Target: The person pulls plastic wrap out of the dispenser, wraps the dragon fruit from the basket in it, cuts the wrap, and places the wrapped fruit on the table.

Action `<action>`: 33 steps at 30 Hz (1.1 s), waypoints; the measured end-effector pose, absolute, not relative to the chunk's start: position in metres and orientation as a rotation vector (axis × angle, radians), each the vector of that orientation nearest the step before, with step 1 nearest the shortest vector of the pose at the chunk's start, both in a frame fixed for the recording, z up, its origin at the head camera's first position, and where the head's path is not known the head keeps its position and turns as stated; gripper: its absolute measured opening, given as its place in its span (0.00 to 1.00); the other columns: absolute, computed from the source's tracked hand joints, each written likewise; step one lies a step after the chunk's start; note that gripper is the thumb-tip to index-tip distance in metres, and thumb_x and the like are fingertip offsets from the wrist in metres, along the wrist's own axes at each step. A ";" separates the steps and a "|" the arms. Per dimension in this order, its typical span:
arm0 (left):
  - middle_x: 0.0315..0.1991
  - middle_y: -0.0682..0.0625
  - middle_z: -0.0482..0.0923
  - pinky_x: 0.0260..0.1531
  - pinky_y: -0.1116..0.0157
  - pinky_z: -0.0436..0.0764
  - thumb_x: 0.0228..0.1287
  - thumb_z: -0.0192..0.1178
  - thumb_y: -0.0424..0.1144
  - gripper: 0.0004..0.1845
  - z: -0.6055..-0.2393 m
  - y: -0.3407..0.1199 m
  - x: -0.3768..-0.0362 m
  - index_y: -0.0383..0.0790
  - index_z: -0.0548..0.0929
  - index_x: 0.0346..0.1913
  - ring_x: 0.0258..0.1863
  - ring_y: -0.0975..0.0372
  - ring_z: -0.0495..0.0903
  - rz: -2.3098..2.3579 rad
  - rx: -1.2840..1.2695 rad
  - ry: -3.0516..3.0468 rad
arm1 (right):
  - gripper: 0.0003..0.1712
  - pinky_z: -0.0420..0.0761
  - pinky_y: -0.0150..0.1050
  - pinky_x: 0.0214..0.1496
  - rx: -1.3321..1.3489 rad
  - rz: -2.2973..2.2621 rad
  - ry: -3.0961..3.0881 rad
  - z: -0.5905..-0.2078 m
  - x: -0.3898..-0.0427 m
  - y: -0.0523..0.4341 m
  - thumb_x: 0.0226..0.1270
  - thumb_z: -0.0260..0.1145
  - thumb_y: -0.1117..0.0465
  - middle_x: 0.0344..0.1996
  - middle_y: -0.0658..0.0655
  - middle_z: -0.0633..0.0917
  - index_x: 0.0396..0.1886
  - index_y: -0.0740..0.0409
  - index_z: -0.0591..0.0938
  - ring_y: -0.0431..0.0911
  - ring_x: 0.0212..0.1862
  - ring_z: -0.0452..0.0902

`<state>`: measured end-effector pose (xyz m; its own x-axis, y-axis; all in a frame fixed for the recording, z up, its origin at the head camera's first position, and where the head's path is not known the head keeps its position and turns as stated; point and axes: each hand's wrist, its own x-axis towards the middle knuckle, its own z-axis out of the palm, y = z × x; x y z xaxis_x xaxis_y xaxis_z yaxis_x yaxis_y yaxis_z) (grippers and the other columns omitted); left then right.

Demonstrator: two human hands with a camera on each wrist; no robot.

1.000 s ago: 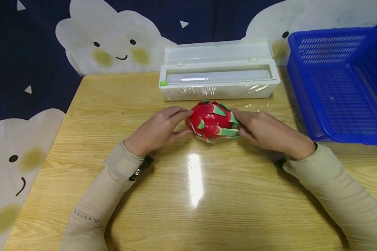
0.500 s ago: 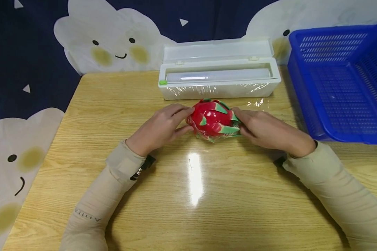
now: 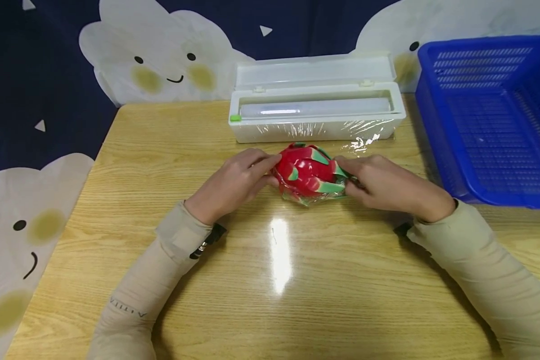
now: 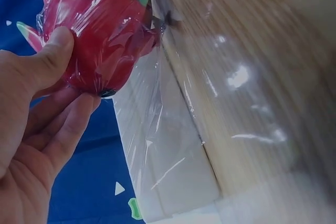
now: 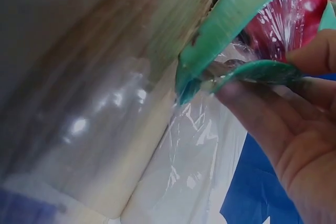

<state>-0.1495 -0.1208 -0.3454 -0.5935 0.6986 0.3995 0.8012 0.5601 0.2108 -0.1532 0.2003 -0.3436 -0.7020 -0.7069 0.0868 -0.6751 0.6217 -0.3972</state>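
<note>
Between the two hands is a red dragon fruit (image 3: 305, 170) with green-tipped scales, its skin covered in clear cling film. My left hand (image 3: 238, 180) grips the rounded left end, thumb on one side and fingers on the other, as the left wrist view shows. At the scaly right end my right hand (image 3: 382, 182) pinches the green tips and the film around them. A sheet of cling film (image 4: 157, 108) stretches from the fruit toward the long white dispenser box (image 3: 315, 131) behind it. The box stands with its lid up and a film roll (image 3: 315, 108) inside.
A blue plastic basket (image 3: 450, 165) stands at the right, beyond the right hand. The dispenser has a small green slider (image 3: 236, 118) at its left front corner. A dark cloth with white clouds (image 3: 157, 60) hangs behind the wooden table (image 3: 252, 310).
Both hands and the dragon fruit have shifted slightly to the right. The film in front of the dispenser shows more bright creases near its right end. The grip stays on both ends.
</note>
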 end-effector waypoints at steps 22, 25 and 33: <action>0.49 0.38 0.85 0.47 0.61 0.88 0.71 0.66 0.40 0.25 -0.344 -0.116 -0.150 0.28 0.80 0.65 0.46 0.52 0.85 -0.653 -1.169 -2.590 | 0.32 0.64 0.30 0.22 -1.198 -0.555 2.723 -0.344 -0.164 0.204 0.68 0.59 0.70 0.29 0.55 0.79 0.71 0.76 0.70 0.33 0.20 0.55; 0.49 0.39 0.84 0.47 0.62 0.87 0.72 0.66 0.40 0.25 -0.343 -0.116 -0.150 0.28 0.80 0.65 0.47 0.53 0.84 -0.651 -1.170 -2.592 | 0.31 0.64 0.30 0.24 -1.204 -0.569 2.714 -0.343 -0.164 0.205 0.68 0.59 0.70 0.34 0.56 0.82 0.71 0.75 0.71 0.34 0.21 0.57; 0.46 0.40 0.83 0.42 0.63 0.86 0.72 0.65 0.40 0.25 -0.344 -0.116 -0.150 0.28 0.79 0.65 0.43 0.55 0.83 -0.661 -1.177 -2.606 | 0.31 0.64 0.29 0.24 -1.188 -0.571 2.684 -0.341 -0.166 0.207 0.69 0.60 0.69 0.27 0.49 0.76 0.72 0.72 0.72 0.33 0.21 0.59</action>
<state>-0.1497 -0.1164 -0.3442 -0.6606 0.6582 0.3611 0.7507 0.5815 0.3135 -0.1660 0.2071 -0.3413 -0.6746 -0.7380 0.0158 -0.6806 0.6136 -0.4004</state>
